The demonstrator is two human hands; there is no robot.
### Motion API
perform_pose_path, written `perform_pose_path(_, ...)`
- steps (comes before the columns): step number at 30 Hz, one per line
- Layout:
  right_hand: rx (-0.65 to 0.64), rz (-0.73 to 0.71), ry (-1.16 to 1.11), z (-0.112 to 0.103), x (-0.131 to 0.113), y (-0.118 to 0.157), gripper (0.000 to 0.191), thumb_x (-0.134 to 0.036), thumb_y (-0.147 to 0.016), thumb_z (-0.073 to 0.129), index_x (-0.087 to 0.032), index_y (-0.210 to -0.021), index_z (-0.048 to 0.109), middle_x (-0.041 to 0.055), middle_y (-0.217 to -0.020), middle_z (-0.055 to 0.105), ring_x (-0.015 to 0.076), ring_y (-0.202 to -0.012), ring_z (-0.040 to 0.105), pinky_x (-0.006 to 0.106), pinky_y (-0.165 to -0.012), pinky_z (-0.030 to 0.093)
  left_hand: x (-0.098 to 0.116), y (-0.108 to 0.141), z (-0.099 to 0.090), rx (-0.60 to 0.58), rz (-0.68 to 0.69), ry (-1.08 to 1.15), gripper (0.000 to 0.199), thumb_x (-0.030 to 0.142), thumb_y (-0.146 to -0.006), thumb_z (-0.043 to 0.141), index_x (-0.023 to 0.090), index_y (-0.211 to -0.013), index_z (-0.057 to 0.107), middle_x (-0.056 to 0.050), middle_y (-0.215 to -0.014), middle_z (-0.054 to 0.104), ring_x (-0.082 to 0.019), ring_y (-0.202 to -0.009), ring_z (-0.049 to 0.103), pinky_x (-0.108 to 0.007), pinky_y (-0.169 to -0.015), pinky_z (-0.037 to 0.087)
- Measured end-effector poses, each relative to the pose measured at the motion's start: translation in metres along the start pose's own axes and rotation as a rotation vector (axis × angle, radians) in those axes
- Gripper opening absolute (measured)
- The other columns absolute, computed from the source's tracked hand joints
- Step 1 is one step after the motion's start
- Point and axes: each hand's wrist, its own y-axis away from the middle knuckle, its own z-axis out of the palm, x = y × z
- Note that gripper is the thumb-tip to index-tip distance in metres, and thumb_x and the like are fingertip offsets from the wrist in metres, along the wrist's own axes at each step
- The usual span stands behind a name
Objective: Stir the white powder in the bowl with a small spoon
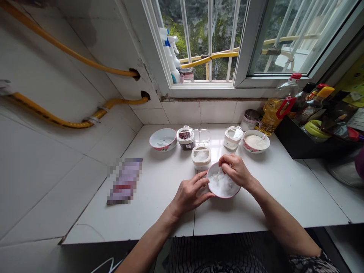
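A bowl with a pink rim holds white granules and stands near the middle of the white counter. My left hand grips its left side, fingers at the rim and thumb low on the wall. My right hand is closed on a small white spoon, whose tip is in the white granules. Just behind the bowl is an open square jar of white stuff, its clear lid raised. Further back are a jar with dark red contents and another white-topped jar.
A floral bowl stands back left, and a bowl of pale powder back right. An oil bottle and a black box of bottles fill the right corner. A purple packet lies left.
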Motion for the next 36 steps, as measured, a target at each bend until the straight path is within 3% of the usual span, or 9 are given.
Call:
perform_pose_path(5,0.018,0.256,-0.311,-0.006,0.002,-0.004,0.014,-0.022,-0.068,0.046,-0.020,-0.065,0.059,-0.0032,-0.048,0.053,0.0124,-0.047,0.047,0.025,-0.052,0.037,0.000,0.000,0.000,-0.003,0.001,-0.001,0.028,0.043,-0.094,0.064,0.017,-0.103,0.061,-0.018,-0.119,0.070,-0.024,-0.098,0.075,-0.030,-0.068,0.064)
perform_pose_path(9,0.058,0.343,-0.404,-0.008,0.004,-0.007,0.013,-0.026,-0.064,0.048,-0.019,-0.062,0.059,-0.0031,-0.045,0.052,0.0114,-0.045,0.044,0.024,-0.048,0.035,0.000,0.001,0.001,-0.002,0.000,-0.002,0.029,0.043,-0.094,0.064,0.017,-0.106,0.062,-0.018,-0.120,0.070,-0.025,-0.101,0.074,-0.030,-0.070,0.064)
perform_pose_path(27,0.106,0.386,-0.285,-0.005,0.010,-0.008,0.016,-0.028,-0.062,0.046,-0.020,-0.060,0.060,-0.0022,-0.044,0.053,0.0122,-0.045,0.045,0.024,-0.049,0.036,0.000,0.001,0.001,0.007,0.002,-0.017,0.029,0.045,-0.095,0.061,0.018,-0.107,0.061,-0.016,-0.122,0.069,-0.023,-0.098,0.075,-0.028,-0.069,0.064)
perform_pose_path(32,0.083,0.402,-0.358,-0.006,0.013,-0.009,0.015,-0.028,-0.062,0.046,-0.020,-0.061,0.059,-0.0027,-0.044,0.052,0.0124,-0.045,0.045,0.025,-0.049,0.036,-0.002,0.002,0.002,-0.009,-0.003,-0.014,0.029,0.044,-0.095,0.062,0.018,-0.108,0.061,-0.016,-0.123,0.069,-0.022,-0.099,0.074,-0.028,-0.071,0.064)
perform_pose_path(36,0.063,0.294,-0.227,-0.005,0.010,-0.007,0.015,-0.024,-0.065,0.045,-0.020,-0.062,0.059,-0.0026,-0.046,0.054,0.0128,-0.047,0.047,0.025,-0.053,0.037,-0.002,0.003,0.002,-0.012,-0.012,-0.023,0.030,0.045,-0.094,0.063,0.018,-0.108,0.062,-0.016,-0.123,0.069,-0.021,-0.093,0.075,-0.028,-0.070,0.063)
